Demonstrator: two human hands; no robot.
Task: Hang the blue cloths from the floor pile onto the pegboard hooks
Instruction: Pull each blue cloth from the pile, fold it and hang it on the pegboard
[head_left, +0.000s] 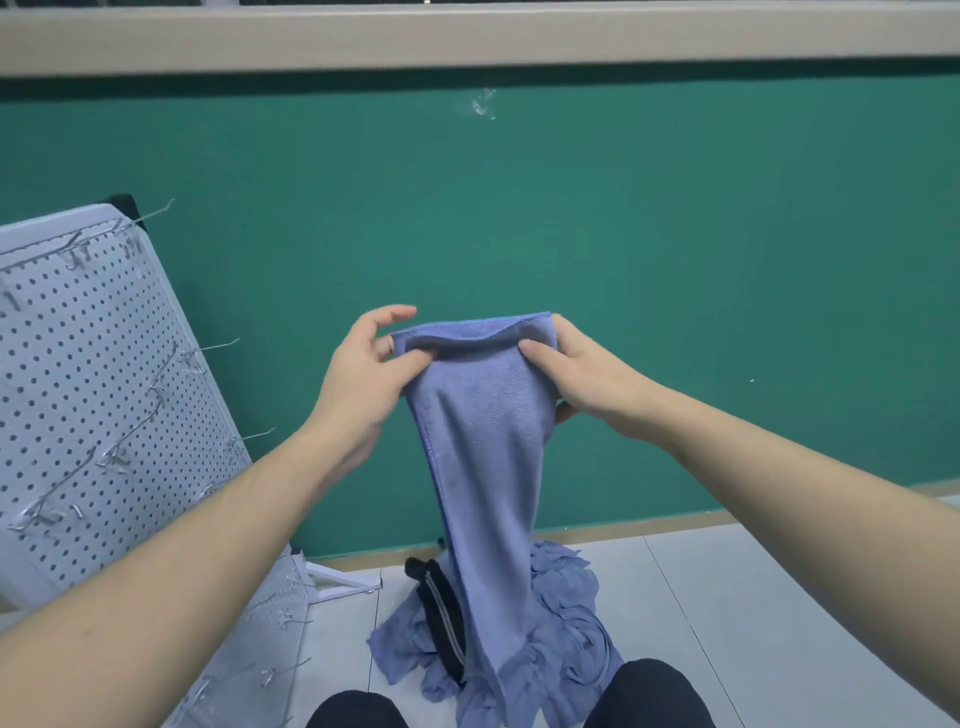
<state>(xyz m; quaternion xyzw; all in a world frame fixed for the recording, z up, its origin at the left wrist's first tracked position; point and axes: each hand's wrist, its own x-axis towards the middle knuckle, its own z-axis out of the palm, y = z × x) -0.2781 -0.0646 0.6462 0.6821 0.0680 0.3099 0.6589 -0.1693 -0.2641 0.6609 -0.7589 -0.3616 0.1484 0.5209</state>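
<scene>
Hands: both are up in front of me, and each holds one end of the top edge of one blue cloth.
Left hand: thumb and curled fingers pinch the left corner of the cloth; the index finger stands a little free above the edge.
Right hand: thumb on the near face, the other fingers behind, closed on the right corner.
Head view, cloth: it is held in the air in front of the green wall, top edge folded over on itself, and the body hangs down narrow, gathered into a long strip. The surface looks like soft towel fabric with a stitched hem on the left side. Its lower end reaches down to the pile.
Head view, pile: more blue cloths lie crumpled on the floor near my knees, with a black strap or band lying on them.
Head view, pegboard: it stands at the left, leaning, with thin metal hooks sticking out toward the right. I see no cloth hung on them in this view.
Step, as I judge: one cloth is picked up and is being spread at its top edge; hanging is not yet done.
Next move, as I judge: carry the cloth left and put the top edge over a free hook, with care that the limp fabric does not slip off the thin wire.
</scene>
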